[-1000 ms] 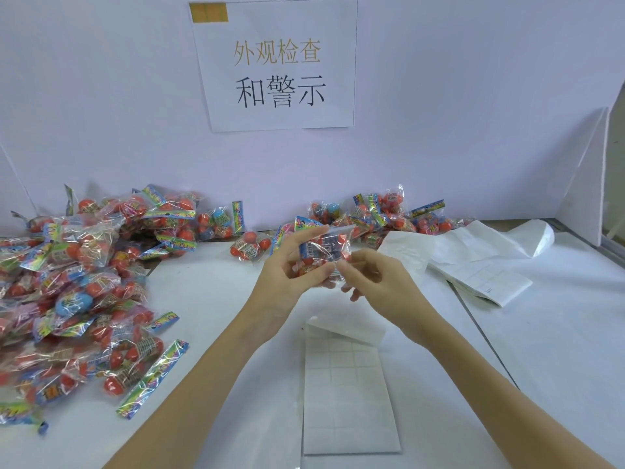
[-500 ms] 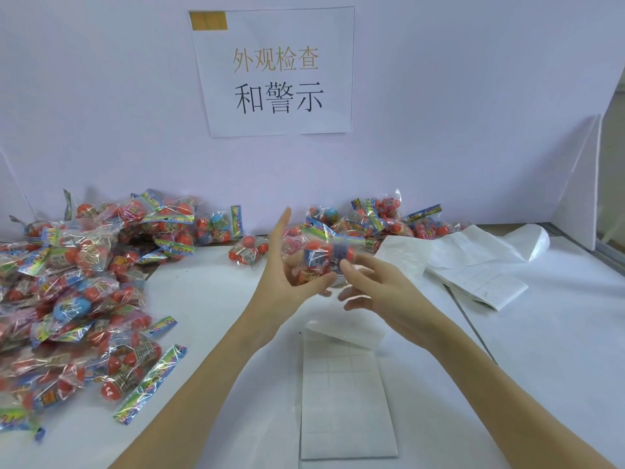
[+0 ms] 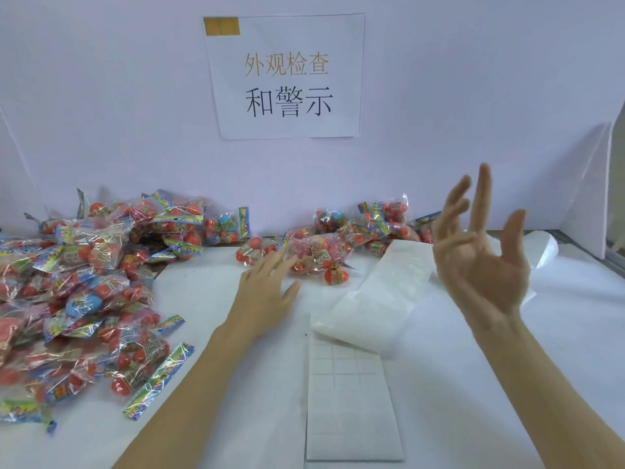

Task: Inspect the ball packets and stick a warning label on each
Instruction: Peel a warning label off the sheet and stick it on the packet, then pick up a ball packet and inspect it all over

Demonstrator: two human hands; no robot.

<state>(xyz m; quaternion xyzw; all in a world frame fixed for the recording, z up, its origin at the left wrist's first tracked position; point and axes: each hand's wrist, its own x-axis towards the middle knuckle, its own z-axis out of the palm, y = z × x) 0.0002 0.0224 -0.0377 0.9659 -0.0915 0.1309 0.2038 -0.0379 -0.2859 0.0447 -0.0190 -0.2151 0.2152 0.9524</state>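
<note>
The left hand (image 3: 267,292) lies low over the white table (image 3: 507,367), palm down, with its fingers (image 3: 280,262) straight and a bit blurry. They reach toward a packet of balls (image 3: 316,257) near the back of the table (I cannot tell if they touch it). The right hand (image 3: 483,262) is up in the air, palm open, its fingers (image 3: 482,194) spread wide and holding nothing.

A big heap of ball packets (image 3: 84,292) sits on the left side of the table. A smaller heap (image 3: 375,221) sits at the back by the wall, behind the single packet. The balls are mostly red, and a few are blue.

A white label sheet (image 3: 351,401) with a grid of squares lies flat between the two arms. Its far end curls up and runs back toward the smaller heap. A paper sign (image 3: 287,76) hangs on the wall above.
</note>
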